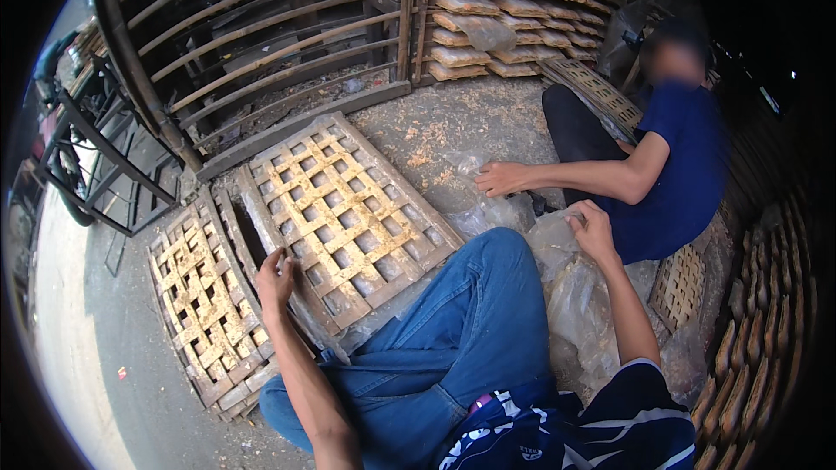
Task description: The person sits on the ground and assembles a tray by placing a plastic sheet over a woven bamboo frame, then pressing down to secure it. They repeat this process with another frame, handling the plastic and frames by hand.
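The right hand, pinching plastic sheeting, should lift gently while the half-curled, seemingly empty left hand steadies the lattice panel.

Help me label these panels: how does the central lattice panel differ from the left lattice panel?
The central lattice panel looks larger in this view, the left lattice panel smaller. The central lattice panel's openings show mostly pale grey; the left lattice panel's look mostly dark. Both have crisscrossed slats inside a rectangular border, with yellowish residue on them.
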The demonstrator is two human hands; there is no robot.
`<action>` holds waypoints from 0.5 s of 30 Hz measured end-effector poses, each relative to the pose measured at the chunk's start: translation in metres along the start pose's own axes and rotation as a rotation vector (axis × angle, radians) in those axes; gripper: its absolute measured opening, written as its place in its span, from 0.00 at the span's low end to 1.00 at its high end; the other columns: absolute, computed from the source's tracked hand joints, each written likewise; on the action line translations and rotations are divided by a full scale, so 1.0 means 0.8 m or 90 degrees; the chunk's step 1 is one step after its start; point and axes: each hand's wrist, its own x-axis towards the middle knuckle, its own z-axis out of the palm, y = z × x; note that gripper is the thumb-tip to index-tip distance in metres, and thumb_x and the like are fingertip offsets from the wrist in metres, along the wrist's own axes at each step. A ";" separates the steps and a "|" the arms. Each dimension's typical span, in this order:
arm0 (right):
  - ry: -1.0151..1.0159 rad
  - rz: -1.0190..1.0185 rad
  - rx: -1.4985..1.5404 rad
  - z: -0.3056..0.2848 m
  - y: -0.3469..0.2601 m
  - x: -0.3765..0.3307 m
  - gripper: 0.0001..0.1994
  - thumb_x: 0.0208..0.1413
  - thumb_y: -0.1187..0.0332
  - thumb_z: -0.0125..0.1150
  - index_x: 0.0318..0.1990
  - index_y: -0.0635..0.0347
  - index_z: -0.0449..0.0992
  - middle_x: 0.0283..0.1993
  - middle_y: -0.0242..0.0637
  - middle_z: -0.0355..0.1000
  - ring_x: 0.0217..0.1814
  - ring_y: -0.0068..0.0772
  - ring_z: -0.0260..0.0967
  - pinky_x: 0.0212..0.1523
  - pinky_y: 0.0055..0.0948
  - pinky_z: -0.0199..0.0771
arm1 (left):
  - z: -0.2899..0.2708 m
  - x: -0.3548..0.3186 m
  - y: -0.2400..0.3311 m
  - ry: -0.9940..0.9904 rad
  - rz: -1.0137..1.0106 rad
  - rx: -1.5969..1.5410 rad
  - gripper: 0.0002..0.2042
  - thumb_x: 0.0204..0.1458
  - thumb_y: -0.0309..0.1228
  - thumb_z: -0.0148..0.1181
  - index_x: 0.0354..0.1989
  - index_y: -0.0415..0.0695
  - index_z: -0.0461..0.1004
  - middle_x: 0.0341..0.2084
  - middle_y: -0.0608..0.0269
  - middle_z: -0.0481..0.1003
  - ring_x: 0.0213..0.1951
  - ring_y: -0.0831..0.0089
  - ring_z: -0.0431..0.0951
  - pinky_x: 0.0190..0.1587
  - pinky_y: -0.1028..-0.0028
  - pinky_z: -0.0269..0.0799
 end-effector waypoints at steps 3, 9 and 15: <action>0.058 0.035 0.060 -0.036 -0.018 0.019 0.08 0.53 0.73 0.64 0.40 0.65 0.78 0.36 0.45 0.79 0.39 0.36 0.78 0.43 0.33 0.73 | -0.003 -0.001 0.000 0.003 -0.002 -0.016 0.19 0.58 0.36 0.62 0.56 0.42 0.77 0.53 0.46 0.78 0.56 0.51 0.78 0.58 0.62 0.72; 0.171 0.070 0.127 -0.064 -0.054 0.039 0.11 0.57 0.69 0.64 0.45 0.63 0.80 0.30 0.40 0.80 0.32 0.24 0.76 0.38 0.29 0.74 | -0.006 0.003 -0.003 0.051 0.033 -0.012 0.19 0.59 0.36 0.61 0.57 0.42 0.77 0.54 0.45 0.77 0.56 0.51 0.77 0.60 0.61 0.71; 0.258 -0.034 0.048 -0.106 -0.097 0.095 0.12 0.58 0.66 0.64 0.45 0.64 0.80 0.33 0.46 0.80 0.35 0.37 0.80 0.40 0.32 0.75 | -0.009 0.001 0.012 0.044 0.020 -0.038 0.19 0.59 0.33 0.61 0.58 0.43 0.76 0.55 0.47 0.76 0.55 0.53 0.78 0.57 0.62 0.73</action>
